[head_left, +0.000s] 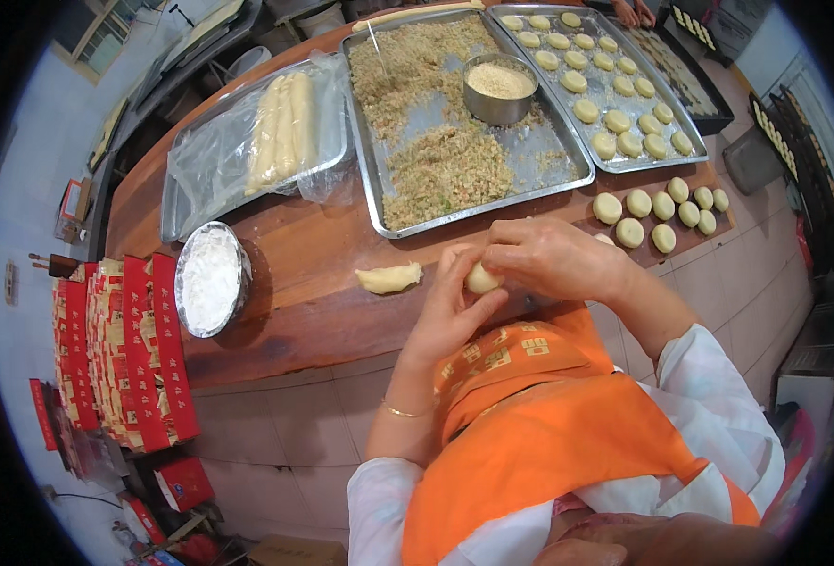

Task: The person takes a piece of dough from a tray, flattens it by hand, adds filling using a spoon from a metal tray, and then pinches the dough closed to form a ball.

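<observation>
Between my two hands, close to the table's front edge, is a pale round dough ball (482, 279). My left hand (456, 304) cups it from the left, thumb along its near side. From the right, my right hand (547, 257) bends its fingers over the top of the ball and hides part of it. A loose piece of dough (388, 277) lies on the wood just left of my left hand. Beyond my hands is a metal tray (485, 209) of crumbly filling (450, 170), with a round metal bowl (500, 106) of pale grains standing in it.
Shaped dough rounds (663, 206) sit on the table at right; more fill a tray (615, 162) behind them. At left are a tray (170, 203) with plastic-covered dough rolls (280, 132), a bowl of white flour (211, 278) and stacked red packages (143, 349). Another person's hands (632, 13) show far right.
</observation>
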Tool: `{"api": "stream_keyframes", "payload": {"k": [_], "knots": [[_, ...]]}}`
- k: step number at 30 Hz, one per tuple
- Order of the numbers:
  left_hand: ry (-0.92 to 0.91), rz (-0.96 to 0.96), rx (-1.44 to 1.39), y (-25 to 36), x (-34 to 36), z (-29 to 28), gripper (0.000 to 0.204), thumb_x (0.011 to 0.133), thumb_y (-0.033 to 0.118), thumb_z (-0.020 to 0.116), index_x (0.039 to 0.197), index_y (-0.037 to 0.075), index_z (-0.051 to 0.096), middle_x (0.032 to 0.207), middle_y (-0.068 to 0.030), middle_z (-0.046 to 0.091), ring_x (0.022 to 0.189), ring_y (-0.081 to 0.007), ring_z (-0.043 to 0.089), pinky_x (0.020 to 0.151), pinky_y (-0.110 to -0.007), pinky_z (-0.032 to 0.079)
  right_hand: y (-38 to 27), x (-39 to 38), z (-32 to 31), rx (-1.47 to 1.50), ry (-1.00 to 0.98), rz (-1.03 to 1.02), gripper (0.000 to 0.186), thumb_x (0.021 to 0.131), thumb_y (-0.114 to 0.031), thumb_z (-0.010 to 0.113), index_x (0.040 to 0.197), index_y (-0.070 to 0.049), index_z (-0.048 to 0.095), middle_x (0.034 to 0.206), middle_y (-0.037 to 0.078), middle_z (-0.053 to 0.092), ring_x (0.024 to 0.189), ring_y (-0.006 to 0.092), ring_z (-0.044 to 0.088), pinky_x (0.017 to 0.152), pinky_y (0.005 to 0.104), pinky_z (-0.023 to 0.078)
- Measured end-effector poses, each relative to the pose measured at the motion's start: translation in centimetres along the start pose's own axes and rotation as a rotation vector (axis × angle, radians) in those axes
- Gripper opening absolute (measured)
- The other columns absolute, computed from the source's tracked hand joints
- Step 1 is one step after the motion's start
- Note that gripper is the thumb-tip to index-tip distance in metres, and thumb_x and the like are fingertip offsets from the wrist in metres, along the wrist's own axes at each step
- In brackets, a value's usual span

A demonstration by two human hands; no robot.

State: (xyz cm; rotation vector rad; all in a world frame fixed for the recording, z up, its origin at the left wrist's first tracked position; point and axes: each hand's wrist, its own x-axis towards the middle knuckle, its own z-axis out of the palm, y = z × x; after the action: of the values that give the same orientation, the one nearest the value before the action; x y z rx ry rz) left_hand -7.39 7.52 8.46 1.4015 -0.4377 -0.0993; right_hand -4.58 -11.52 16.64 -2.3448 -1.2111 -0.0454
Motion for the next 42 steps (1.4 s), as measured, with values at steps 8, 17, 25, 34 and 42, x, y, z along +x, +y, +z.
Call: {"api": "stream_keyframes", "payload": {"k": [8, 17, 25, 34, 42], "knots": [[-0.060, -0.002, 0.582, -5.0, -1.4, -1.1, 0.038, 0.081, 0.011, 0.076, 0.117, 0.006, 0.067, 0.122, -0.0126, 0.064, 0.121, -0.0309, 0.053, 0.102, -0.041, 0.043, 3.3, -2.8, 6.2, 0.386, 0.378, 0.262, 0.017, 0.080, 0.002, 0.067, 0.095, -0.006, 0.067, 0.093, 0.009, 0.064, 0.087, 0.0282, 0.062, 0.073, 0.0351, 0.050], [0.081, -0.231, 0.398, -6.8, -1.2, -1.7, 0.052, 0.096, 0.016, 0.060, 0.143, 0.000, 0.045, 0.141, -0.0192, 0.050, 0.132, -0.0321, 0.047, 0.111, -0.042, 0.035, 5.0, -6.9, 11.0, 0.150, 0.582, 0.436, 0.032, 0.077, -0.004, 0.068, 0.108, -0.011, 0.065, 0.137, 0.012, 0.052, 0.128, 0.0355, 0.046, 0.106, 0.0487, 0.035], [0.189, 0.010, 1.400, -7.1, 5.1, 2.3, 0.071, 0.101, 0.027, 0.049, 0.158, 0.003, 0.014, 0.164, -0.0238, 0.004, 0.152, -0.0412, 0.002, 0.120, -0.057, 0.008, 5.5, -8.4, 10.0, 0.196, 0.786, 0.451, 0.025, 0.078, 0.002, 0.065, 0.100, -0.007, 0.069, 0.131, 0.012, 0.058, 0.119, 0.0325, 0.053, 0.103, 0.0432, 0.041], [0.038, -0.137, 1.574, -8.5, 5.3, 1.5, 0.076, 0.100, 0.032, 0.052, 0.161, 0.016, 0.010, 0.165, -0.0203, -0.003, 0.153, -0.0388, -0.002, 0.117, -0.064, 0.001, 7.3, -9.4, 11.1, 0.269, 0.825, 0.551, 0.019, 0.079, 0.002, 0.063, 0.095, -0.007, 0.067, 0.127, 0.011, 0.059, 0.119, 0.0338, 0.053, 0.103, 0.0444, 0.041], [0.034, -0.148, 1.624, -9.0, 5.2, 1.7, 0.080, 0.097, 0.034, 0.058, 0.161, 0.019, 0.011, 0.166, -0.0186, -0.003, 0.153, -0.0374, -0.001, 0.117, -0.063, 0.002, 7.6, -8.7, 9.8, 0.247, 0.848, 0.533, 0.018, 0.079, 0.003, 0.062, 0.094, -0.006, 0.068, 0.126, 0.012, 0.060, 0.119, 0.0343, 0.053, 0.103, 0.0444, 0.041]]}}
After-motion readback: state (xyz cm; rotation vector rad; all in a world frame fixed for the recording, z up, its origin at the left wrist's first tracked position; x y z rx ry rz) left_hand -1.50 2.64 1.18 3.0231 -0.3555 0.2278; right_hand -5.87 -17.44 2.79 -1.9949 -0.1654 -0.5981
